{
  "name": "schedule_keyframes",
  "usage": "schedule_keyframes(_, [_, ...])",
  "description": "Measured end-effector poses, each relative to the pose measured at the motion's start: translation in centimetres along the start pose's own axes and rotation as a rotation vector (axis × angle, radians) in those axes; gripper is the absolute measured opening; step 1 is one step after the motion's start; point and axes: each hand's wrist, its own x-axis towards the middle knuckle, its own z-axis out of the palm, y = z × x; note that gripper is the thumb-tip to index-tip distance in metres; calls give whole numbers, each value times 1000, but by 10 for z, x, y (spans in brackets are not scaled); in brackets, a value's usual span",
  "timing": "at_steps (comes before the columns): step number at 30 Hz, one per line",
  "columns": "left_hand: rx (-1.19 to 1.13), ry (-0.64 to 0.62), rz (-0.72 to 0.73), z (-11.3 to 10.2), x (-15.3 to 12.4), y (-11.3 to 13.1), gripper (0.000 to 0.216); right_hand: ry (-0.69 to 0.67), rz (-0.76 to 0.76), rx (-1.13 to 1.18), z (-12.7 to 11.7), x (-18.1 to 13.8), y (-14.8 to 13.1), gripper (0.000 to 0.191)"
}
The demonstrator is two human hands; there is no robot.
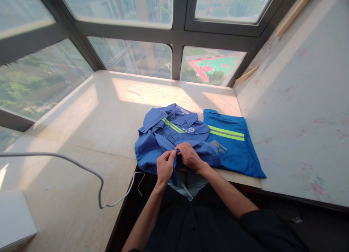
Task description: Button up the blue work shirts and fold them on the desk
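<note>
A blue work jacket (188, 121) with a yellow-green reflective stripe and a white printed logo lies bunched on the window ledge, its collar toward the window. Both hands meet at its near edge. My left hand (165, 165) pinches the jacket's front edge between thumb and fingers. Right beside it, my right hand (189, 157) is closed on the same bit of cloth; a small dark blue piece shows between the fingertips, too small to make out. Under the jacket's right side lies a folded brighter blue garment (234, 150) with a similar stripe.
The pale ledge (81, 135) runs along the windows, partly sunlit. A grey cable (81, 167) crosses its left side and hangs over the near edge. A white box (16, 217) stands at the lower left. A flower-patterned wall (297, 110) bounds the right.
</note>
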Motion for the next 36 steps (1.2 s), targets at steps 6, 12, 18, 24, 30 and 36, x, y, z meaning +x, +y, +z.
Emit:
schedule_keyframes(6, [-15, 0, 4, 1, 0, 2, 30, 23, -9, -29, 1, 0, -1, 25])
schedule_keyframes(12, [-10, -4, 20, 1, 1, 1, 29, 63, 44, -76, 8, -3, -3, 25])
schedule_keyframes(18, [-12, 9, 26, 1, 0, 2, 28, 68, 110, -115, 12, -4, -5, 25])
schedule_keyframes(24, [-1, -15, 85, 0, -8, 12, 26, 133, 216, -120, 12, -12, 8, 30])
schedule_keyframes(30, [-116, 152, -7, -16, 2, -2, 29, 243, 362, 134, -11, -11, 5, 26])
schedule_keyframes(36, [66, 290, -67, -72, 16, -24, 31, 326, 581, 268, -32, -7, -2, 20])
